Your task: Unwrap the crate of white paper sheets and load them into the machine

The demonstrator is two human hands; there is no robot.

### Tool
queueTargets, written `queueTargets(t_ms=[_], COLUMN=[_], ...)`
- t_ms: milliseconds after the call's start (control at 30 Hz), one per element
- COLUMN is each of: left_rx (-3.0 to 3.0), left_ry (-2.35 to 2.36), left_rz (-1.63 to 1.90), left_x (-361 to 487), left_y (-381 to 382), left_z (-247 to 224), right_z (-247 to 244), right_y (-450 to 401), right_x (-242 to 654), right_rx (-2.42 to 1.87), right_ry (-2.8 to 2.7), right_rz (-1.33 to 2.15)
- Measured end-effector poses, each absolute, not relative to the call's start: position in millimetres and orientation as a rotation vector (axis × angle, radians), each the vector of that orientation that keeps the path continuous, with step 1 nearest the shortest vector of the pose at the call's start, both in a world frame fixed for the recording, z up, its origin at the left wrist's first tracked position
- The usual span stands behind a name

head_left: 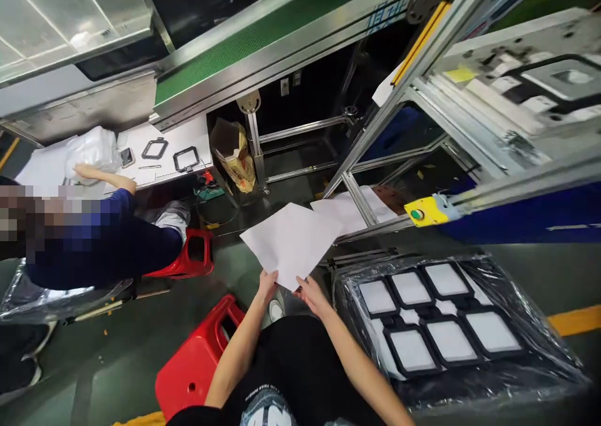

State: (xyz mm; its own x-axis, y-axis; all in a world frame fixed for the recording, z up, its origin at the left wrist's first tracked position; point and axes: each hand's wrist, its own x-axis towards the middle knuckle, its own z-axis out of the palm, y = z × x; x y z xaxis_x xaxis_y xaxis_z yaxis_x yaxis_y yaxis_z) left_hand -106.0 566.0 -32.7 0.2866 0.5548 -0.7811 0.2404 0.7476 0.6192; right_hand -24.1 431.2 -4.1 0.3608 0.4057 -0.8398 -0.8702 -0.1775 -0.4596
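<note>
Both the left hand and right hand pinch the near corner of the sheet, which extends up and away from them, with the tray of frames at the right.

Blue characters on the conveyor's metal side rail are perhaps writing, but too blurred to read.
</note>
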Motion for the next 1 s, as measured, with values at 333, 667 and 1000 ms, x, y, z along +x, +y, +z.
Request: queueTargets(t_ms=[333,667,1000], left_rx=[1.039,1.425,1.576], left_ry=[1.316,1.418,1.382], left_rz=[-0.080,-0.459,-0.515], left_x=[-24,-129,-86], left_y=[643,684,694], left_z=[-134,-258,-269], right_z=[-168,-331,-340], right_y=[482,471,476], right_x=[137,218,287], right_rx=[-1.354,-1.334,-1.373], right_ry=[0.853,0.934,0.982], right_rz=[0.745,0.559,0.422])
